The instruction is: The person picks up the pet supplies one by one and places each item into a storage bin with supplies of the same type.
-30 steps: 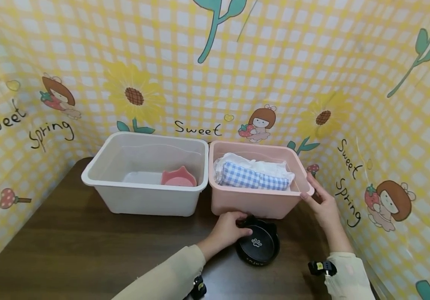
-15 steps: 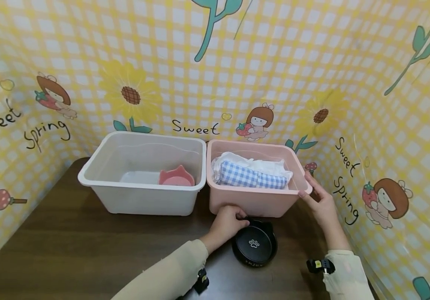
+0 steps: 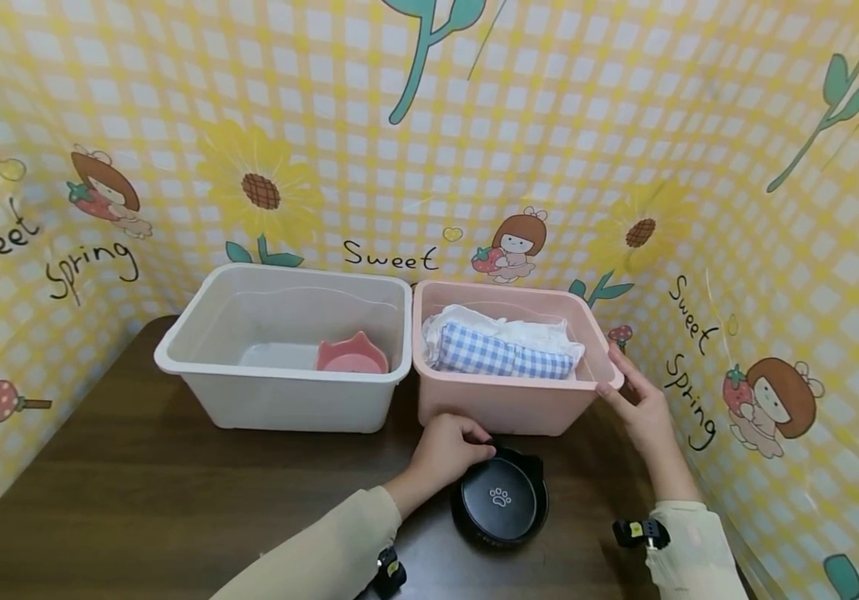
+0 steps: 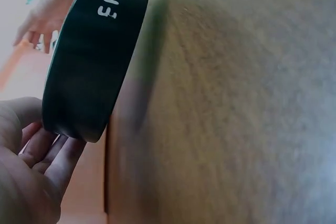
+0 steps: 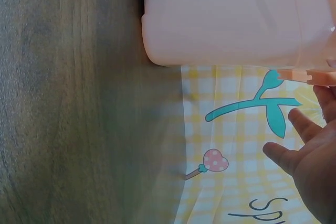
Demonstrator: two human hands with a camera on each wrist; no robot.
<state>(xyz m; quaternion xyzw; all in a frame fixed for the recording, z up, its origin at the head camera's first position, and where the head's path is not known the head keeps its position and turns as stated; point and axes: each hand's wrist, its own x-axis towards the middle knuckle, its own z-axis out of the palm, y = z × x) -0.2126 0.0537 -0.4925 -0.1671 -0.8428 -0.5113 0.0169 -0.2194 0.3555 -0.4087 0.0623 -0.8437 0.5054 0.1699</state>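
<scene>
My left hand (image 3: 447, 454) pinches the rim of a black pet bowl (image 3: 502, 500) with a white paw print inside and ear-shaped points on its edge. In the left wrist view, the bowl (image 4: 94, 61) shows white lettering on its side and appears held off the table, with a shadow beside it. My right hand (image 3: 642, 408) grips the front right corner rim of a pink bin (image 3: 500, 404), thumb at the front and fingers along the side. Inside that bin lies a blue-and-white checked cloth bundle (image 3: 477, 348) with white fabric (image 3: 537, 333) behind it.
A light grey bin (image 3: 290, 404) stands left of the pink bin, nearly touching it. It holds a pink ear-shaped bowl (image 3: 354, 354). Both stand on a dark wooden table (image 3: 137, 500). Yellow checked cloth (image 3: 369, 192) hangs along the back and sides.
My left hand has drawn the black bowl slightly left and toward me. My right hand stays on the pink bin's corner. The view has shifted a little.
</scene>
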